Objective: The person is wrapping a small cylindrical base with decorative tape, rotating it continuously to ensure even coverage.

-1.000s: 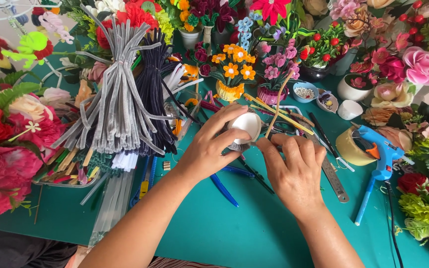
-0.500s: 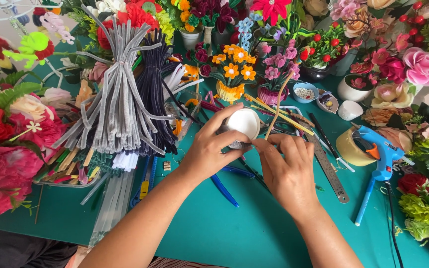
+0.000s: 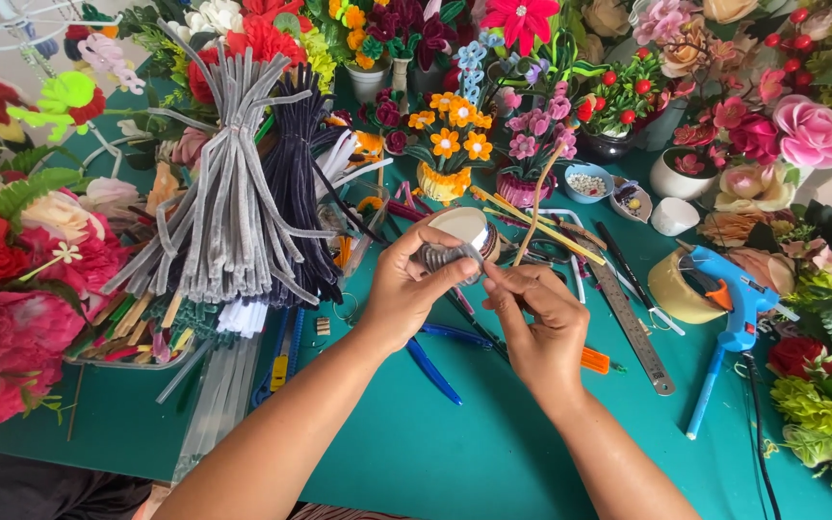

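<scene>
My left hand (image 3: pixel 414 285) grips a small round white-topped container (image 3: pixel 464 231) with grey pipe cleaner (image 3: pixel 437 257) wound around its side, held above the green cutting mat (image 3: pixel 455 453). My right hand (image 3: pixel 533 323) is right beside it, fingertips pinching the grey pipe cleaner at the container's lower edge. Both hands meet over the middle of the mat. Which part of the wrap the right fingers hold is partly hidden by the left thumb.
A bundle of grey and dark pipe cleaners (image 3: pixel 233 193) lies to the left. Blue-handled pliers (image 3: pixel 435 351) lie under the hands. A metal ruler (image 3: pixel 633 327), tape roll (image 3: pixel 678 287) and blue glue gun (image 3: pixel 729 323) sit right. Handmade flowers (image 3: pixel 455 144) ring the mat.
The container has been turned in my left hand, its white top now tilted away. My right fingers have moved up to its lower edge.
</scene>
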